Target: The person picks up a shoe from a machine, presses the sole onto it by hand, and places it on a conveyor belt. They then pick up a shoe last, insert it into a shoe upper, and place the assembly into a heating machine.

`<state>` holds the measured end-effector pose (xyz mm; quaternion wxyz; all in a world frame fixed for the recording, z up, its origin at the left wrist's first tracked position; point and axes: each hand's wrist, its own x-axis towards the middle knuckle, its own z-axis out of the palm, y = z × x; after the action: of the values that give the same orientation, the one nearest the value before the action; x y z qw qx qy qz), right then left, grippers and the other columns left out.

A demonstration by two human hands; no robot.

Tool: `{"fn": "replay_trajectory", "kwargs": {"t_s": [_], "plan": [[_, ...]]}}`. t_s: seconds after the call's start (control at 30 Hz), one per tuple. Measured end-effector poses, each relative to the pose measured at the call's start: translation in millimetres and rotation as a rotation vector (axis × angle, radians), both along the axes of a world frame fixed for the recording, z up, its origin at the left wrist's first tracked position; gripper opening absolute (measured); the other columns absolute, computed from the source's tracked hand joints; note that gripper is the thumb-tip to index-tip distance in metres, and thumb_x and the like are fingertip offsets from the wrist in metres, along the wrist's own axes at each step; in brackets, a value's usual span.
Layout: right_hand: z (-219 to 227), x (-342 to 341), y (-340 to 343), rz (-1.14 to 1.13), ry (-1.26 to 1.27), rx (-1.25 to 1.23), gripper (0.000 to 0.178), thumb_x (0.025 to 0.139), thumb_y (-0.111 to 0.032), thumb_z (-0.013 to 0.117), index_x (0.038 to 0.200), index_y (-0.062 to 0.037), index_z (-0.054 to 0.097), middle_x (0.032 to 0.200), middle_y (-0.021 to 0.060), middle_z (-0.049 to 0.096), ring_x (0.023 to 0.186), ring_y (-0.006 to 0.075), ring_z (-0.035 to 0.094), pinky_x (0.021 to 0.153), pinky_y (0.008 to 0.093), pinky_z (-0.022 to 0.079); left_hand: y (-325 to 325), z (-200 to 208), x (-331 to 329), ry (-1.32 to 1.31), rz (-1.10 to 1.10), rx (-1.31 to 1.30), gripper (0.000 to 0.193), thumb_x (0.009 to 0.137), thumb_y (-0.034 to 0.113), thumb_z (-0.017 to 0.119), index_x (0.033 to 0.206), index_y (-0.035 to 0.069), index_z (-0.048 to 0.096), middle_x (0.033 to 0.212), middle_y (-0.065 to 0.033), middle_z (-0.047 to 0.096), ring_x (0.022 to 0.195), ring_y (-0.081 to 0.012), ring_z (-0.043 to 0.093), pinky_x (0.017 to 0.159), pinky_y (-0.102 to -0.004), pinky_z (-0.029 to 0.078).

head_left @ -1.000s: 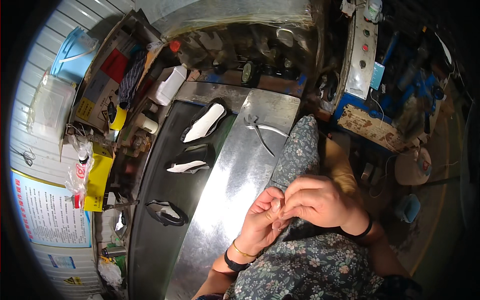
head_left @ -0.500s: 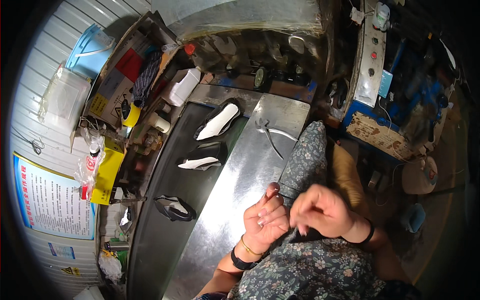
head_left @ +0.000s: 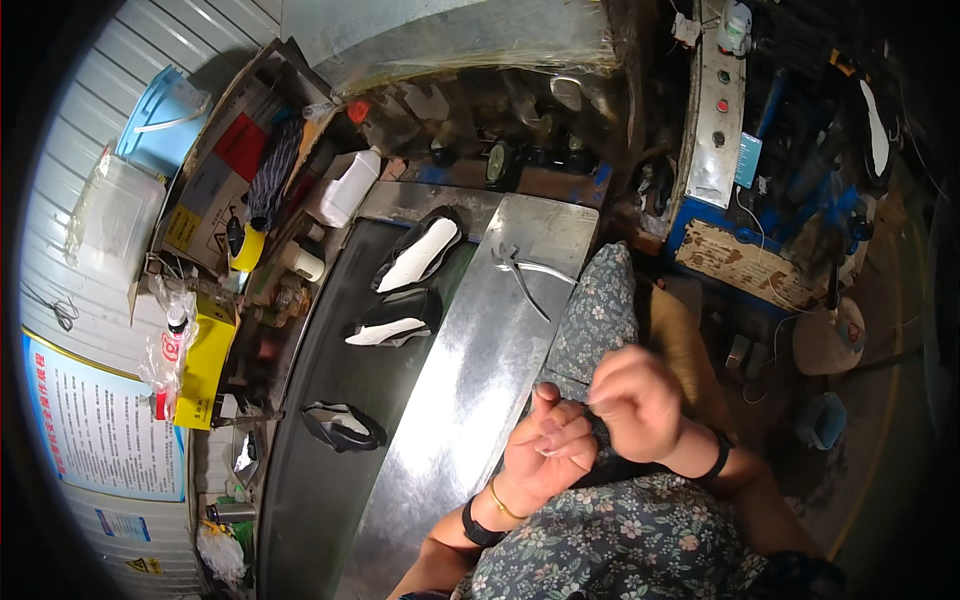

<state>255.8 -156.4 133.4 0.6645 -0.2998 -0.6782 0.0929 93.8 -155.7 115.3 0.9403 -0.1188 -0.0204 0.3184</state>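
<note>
My left hand [head_left: 548, 448] is raised over my lap, palm turned up, its fingers curled in and the index finger bent upward. Close beside it is my right hand [head_left: 640, 405], blurred, with its fingers bent in toward the left fingertips. Anything between the fingers is too small to make out. Beyond my hands a pair of pincers [head_left: 522, 275] lies on the shiny metal plate [head_left: 470, 360], handles spread. To the left, a dark belt [head_left: 320, 500] bears three black shoe uppers: a far one [head_left: 417, 255] and a middle one [head_left: 392, 320] showing white undersides, and a nearer one [head_left: 343, 427].
A cluttered shelf on the left holds a yellow box [head_left: 207, 365] and a white container [head_left: 347, 187]. A blue bucket [head_left: 165, 120] stands at the upper left. On the right is a machine with a button panel [head_left: 716, 130]. My floral apron [head_left: 640, 530] covers my lap.
The view has shifted slightly, so the surroundings sit further left. My right hand has risen a little against the left one and its fingers have turned. Another black-and-white shoe shows more fully at the upper right.
</note>
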Motion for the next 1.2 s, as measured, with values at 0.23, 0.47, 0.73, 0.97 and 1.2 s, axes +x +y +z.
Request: {"fn": "replay_trajectory", "kwargs": {"t_s": [0.23,0.47,0.73,0.97,1.2], "plan": [[3.2,3.6,2.2,0.374,0.198,-0.679,0.011,0.089,-0.007,0.069,0.092,0.0015,0.063,0.083,0.0049,0.063,0.073,0.0133,0.06,0.063,0.0245,0.047,4.5,1.2,-6.0,-0.063,0.031,0.014,0.017,0.101,0.018,0.049,0.1,0.013,0.065,0.064,0.0059,0.053,0.052,-0.0043,0.048,0.052,-0.0178,0.038],[6.8,1.9,7.3,0.319,-0.045,-0.496,0.013,0.092,-0.005,0.063,0.081,0.0007,0.06,0.079,0.0056,0.058,0.07,0.0147,0.057,0.061,0.0279,0.045,4.6,-2.4,-9.7,-0.005,0.011,0.106,0.014,0.102,0.02,0.048,0.106,0.014,0.059,0.063,0.0045,0.05,0.051,-0.0035,0.044,0.051,-0.0176,0.035],[17.2,1.5,-7.1,0.823,0.394,-0.59,0.031,0.094,-0.021,0.063,0.071,-0.0022,0.053,0.073,0.0059,0.055,0.062,0.0132,0.052,0.054,0.0237,0.04,10.3,-5.5,-12.6,-0.237,0.012,0.07,0.017,0.102,0.021,0.047,0.106,0.013,0.062,0.064,0.0032,0.06,0.051,-0.0058,0.053,0.05,-0.0188,0.04],[11.6,-13.4,-0.2,0.187,-0.112,-0.293,0.023,0.075,-0.006,0.078,0.096,-0.001,0.071,0.083,0.0049,0.059,0.069,0.0175,0.059,0.059,0.028,0.05,3.0,-10.4,-11.5,-0.049,-0.001,-0.075,0.015,0.102,0.021,0.048,0.111,0.017,0.06,0.072,0.0046,0.056,0.051,-0.0046,0.05,0.05,-0.0173,0.041],[6.7,-14.0,2.4,-0.06,-0.34,0.05,0.02,0.073,-0.012,0.075,0.09,-0.0054,0.067,0.083,0.0031,0.056,0.064,0.0183,0.057,0.056,0.0299,0.049,5.2,-13.2,-8.2,0.049,0.054,-0.001,0.01,0.099,0.016,0.053,0.108,0.014,0.058,0.075,0.0064,0.058,0.053,-0.001,0.049,0.048,-0.017,0.038]]}}
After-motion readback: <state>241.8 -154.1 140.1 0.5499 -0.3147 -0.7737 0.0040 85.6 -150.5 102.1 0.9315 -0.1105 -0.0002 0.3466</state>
